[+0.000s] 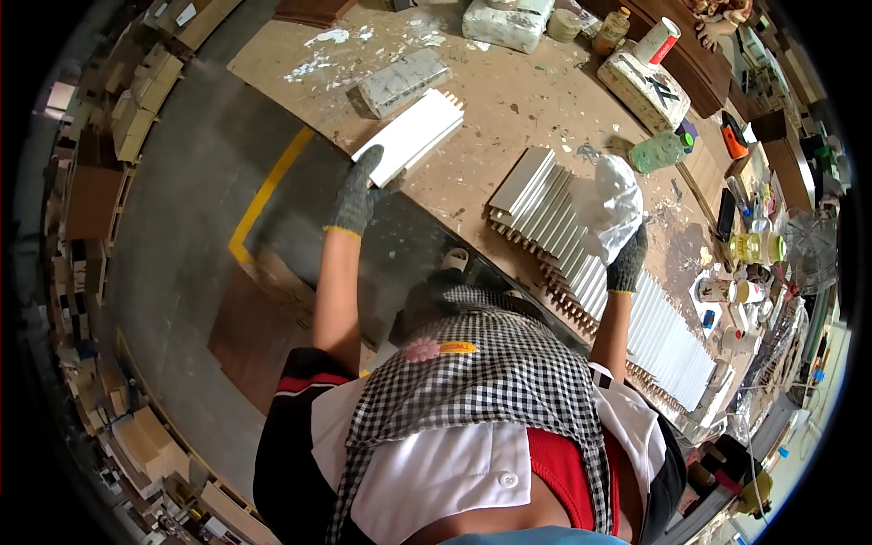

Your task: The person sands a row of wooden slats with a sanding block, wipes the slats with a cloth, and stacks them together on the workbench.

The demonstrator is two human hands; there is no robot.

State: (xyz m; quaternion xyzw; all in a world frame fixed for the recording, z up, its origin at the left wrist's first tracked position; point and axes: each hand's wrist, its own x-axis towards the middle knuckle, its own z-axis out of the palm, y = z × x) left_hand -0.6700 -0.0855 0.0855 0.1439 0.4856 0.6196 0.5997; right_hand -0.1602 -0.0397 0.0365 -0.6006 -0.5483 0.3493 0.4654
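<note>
White strips (413,134) overhang the worktop (536,109) edge, near end pinched by your left hand's (352,198) fingers. Your right hand's (627,262) fingers hold crumpled white wrapping (610,204) over grey strips (670,329). Green-capped bottle (656,153): contents unclear. Farther right, yellow-liquid bottle (752,248).

Bright light, pale glare on the white panel (413,136), fisheye curvature toward black corners.

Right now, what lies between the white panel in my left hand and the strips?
In the head view, only bare, speckled tabletop shows between the white panel and the strips.
</note>
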